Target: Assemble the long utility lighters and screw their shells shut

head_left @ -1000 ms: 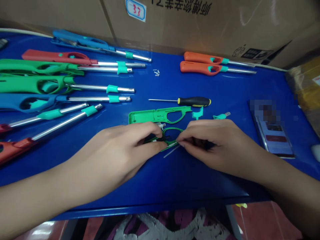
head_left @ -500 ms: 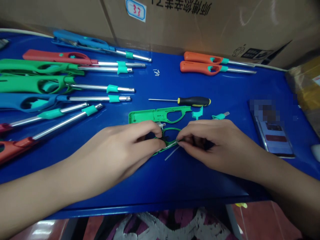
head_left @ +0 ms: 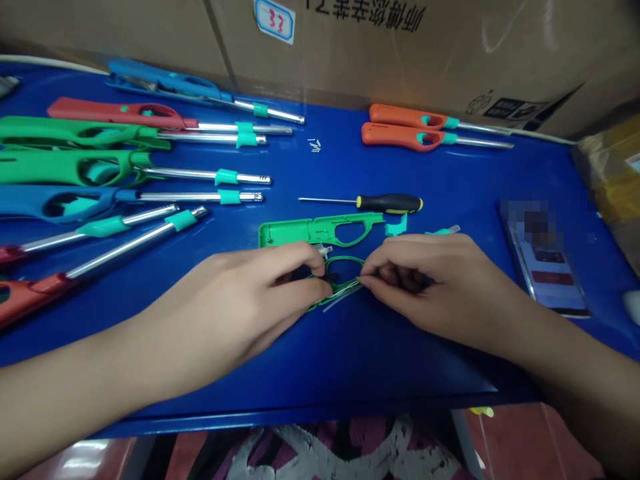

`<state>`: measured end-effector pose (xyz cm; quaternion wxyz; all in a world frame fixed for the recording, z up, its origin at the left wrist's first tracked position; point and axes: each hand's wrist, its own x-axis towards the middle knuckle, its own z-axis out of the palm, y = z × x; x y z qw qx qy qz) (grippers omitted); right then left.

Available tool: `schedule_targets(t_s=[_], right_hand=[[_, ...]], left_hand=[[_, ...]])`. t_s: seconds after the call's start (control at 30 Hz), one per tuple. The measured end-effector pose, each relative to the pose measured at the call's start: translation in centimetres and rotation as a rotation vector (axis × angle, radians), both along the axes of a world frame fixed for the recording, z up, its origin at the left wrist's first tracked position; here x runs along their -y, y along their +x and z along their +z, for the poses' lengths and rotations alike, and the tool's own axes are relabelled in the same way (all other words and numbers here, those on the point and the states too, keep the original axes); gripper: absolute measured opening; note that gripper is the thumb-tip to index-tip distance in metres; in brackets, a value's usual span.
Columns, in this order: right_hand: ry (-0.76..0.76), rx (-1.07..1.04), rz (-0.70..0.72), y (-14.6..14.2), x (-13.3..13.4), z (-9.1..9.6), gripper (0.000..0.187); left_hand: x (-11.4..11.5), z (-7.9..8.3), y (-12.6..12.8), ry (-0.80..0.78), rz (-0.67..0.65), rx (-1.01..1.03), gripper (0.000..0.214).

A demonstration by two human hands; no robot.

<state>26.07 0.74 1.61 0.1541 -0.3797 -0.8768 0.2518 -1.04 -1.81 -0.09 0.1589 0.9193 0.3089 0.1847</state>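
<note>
My left hand point(head_left: 250, 293) is closed on a green lighter shell half point(head_left: 345, 259), its thumb and fingers pressed near the trigger loop. A small whitish part point(head_left: 325, 251) shows beside the index finger. Opposite it, my right hand point(head_left: 430, 273) pinches a thin pale tube point(head_left: 342, 297) at the shell's narrow end; the fingertips hide the exact grip. Just behind lies the other green shell half point(head_left: 293, 232), inner side up. A teal trigger point(head_left: 397, 225) and a teal piece with a metal tip point(head_left: 443, 231) rest beyond my right hand.
A black-and-yellow screwdriver point(head_left: 390, 203) lies behind the shell, with several small screws point(head_left: 315, 145) farther back. Several lighters, one a blue lighter point(head_left: 60, 202), spread along the left. Two orange lighters point(head_left: 403, 135) lie near the cardboard box point(head_left: 340, 60). A phone point(head_left: 550, 267) is at right.
My right hand has shifted slightly right. The loose end of the pale tube has swung in closer along the green shell. My left hand keeps its hold.
</note>
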Motion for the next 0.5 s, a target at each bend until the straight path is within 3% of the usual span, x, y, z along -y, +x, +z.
schedule_targets(t_s=[0.33,0.5], right_hand=[[-0.079,-0.018,-0.066,-0.14,0.01,0.22,0.015],[-0.047,-0.011,0.009,-0.13,0.03,0.33,0.016]], left_hand=[[0.14,0.43,0.18,0.072,-0.003,-0.023,0.032],[0.07,0.53,0.2,0.084,-0.015,-0.035,0.033]])
